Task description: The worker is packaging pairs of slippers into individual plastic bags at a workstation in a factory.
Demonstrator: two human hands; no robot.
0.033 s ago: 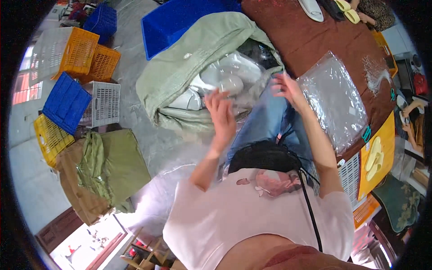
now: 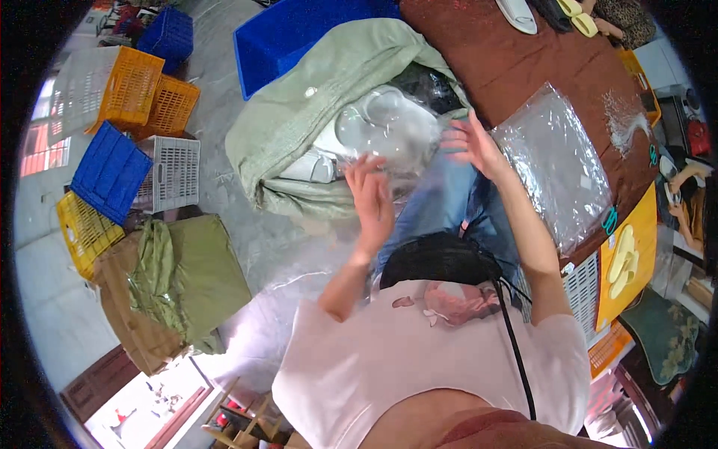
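Observation:
A large pale green woven sack (image 2: 288, 112) lies open in front of me, its rim folded back. Inside are white slippers (image 2: 385, 120) in shiny clear plastic, with more white footwear (image 2: 310, 166) at its near left and dark wrapped items (image 2: 430, 88) at its far right. My left hand (image 2: 370, 196) is raised at the sack's near edge, fingers apart and slightly bent, with nothing visible in it. My right hand (image 2: 475, 150) hovers over the sack's right side with fingers spread and somewhat blurred; it appears to hold nothing.
To my right, a stack of clear plastic bags (image 2: 557, 168) lies on a brown cloth-covered table (image 2: 538, 60). A blue bin (image 2: 262, 56) stands behind the sack. Crates, including a white one (image 2: 176, 173), and a folded green sack (image 2: 202, 273) are at left.
The plastic-wrapped white slippers have shifted farther into the sack and now show more plainly. My left hand has dropped slightly and my right hand has moved a little to the left.

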